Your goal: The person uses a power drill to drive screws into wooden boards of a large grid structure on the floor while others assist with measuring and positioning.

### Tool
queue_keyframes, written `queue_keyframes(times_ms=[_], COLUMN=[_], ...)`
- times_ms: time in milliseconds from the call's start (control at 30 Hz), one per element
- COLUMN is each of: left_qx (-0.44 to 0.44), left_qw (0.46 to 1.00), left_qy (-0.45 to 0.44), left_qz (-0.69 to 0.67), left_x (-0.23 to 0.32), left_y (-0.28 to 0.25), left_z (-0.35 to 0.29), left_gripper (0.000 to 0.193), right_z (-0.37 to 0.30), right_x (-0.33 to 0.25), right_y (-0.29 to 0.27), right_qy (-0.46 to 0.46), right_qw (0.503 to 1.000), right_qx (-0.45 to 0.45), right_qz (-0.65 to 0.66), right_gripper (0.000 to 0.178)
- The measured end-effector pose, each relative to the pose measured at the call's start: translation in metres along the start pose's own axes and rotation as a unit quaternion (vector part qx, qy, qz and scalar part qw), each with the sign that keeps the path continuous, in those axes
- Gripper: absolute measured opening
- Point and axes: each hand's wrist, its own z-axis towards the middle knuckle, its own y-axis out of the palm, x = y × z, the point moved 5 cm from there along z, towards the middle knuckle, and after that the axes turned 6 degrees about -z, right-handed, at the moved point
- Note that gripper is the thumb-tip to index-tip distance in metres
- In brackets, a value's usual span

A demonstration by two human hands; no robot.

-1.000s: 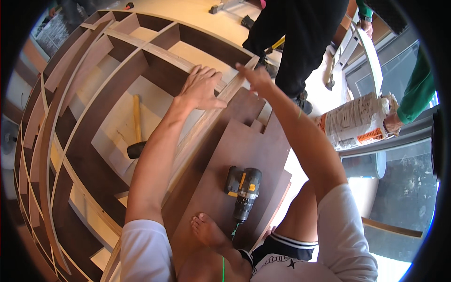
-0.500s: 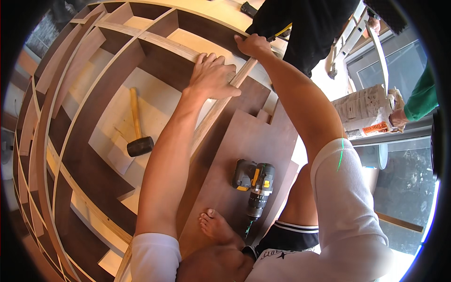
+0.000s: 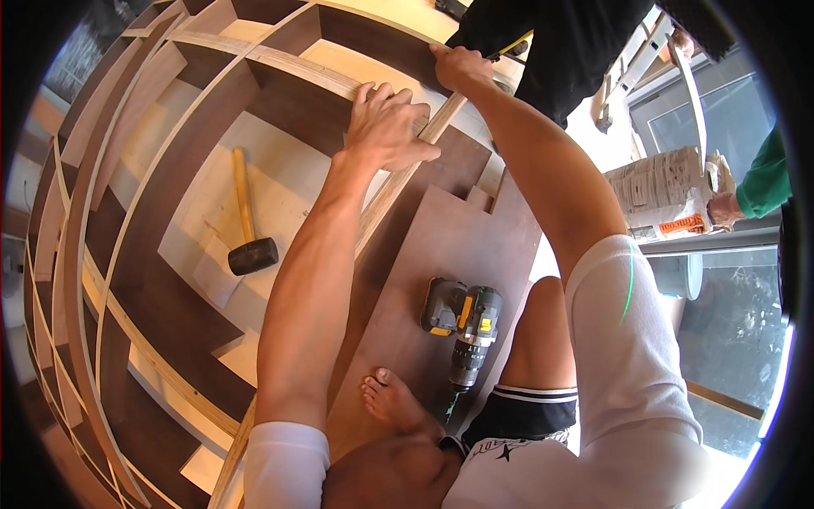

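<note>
A large brown-and-pale wooden shelf frame (image 3: 170,254) lies flat on the floor under me. My left hand (image 3: 386,127) is curled over the pale top edge of an upright divider board (image 3: 386,199) where it meets a cross rail (image 3: 288,66). My right hand (image 3: 462,66) grips the same board's far end. A dark panel (image 3: 441,246) lies beside the board, and on it rest a yellow-and-black cordless drill (image 3: 465,321) and my bare foot (image 3: 394,403).
A black-headed mallet with a wooden handle (image 3: 246,229) lies in a shelf compartment to the left. A person in black clothing (image 3: 577,42) stands just beyond my right hand. At the right, a green-sleeved person's hand (image 3: 721,208) holds a pale sack (image 3: 661,191).
My left hand went from lying flat with spread fingers to curling over the board's edge. My right hand reached farther along and closed on the board's far end. I leaned in closer.
</note>
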Motion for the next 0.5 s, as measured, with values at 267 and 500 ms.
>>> queue_keyframes(times_ms=[267,500], left_qx=[0.013,-0.003], left_qw=[1.0,1.0], left_qy=[0.004,-0.014], left_qz=[-0.002,-0.01], left_x=[0.003,0.004], left_y=[0.001,0.001], left_z=[0.001,0.003], left_gripper=[0.058,0.057], right_z=[0.007,0.017], right_x=[0.006,0.005], right_y=[0.0,0.005], right_qy=[-0.008,-0.036], right_qw=[1.0,0.999], right_qx=[0.01,0.023], right_qz=[0.013,0.004], right_gripper=[0.072,0.072])
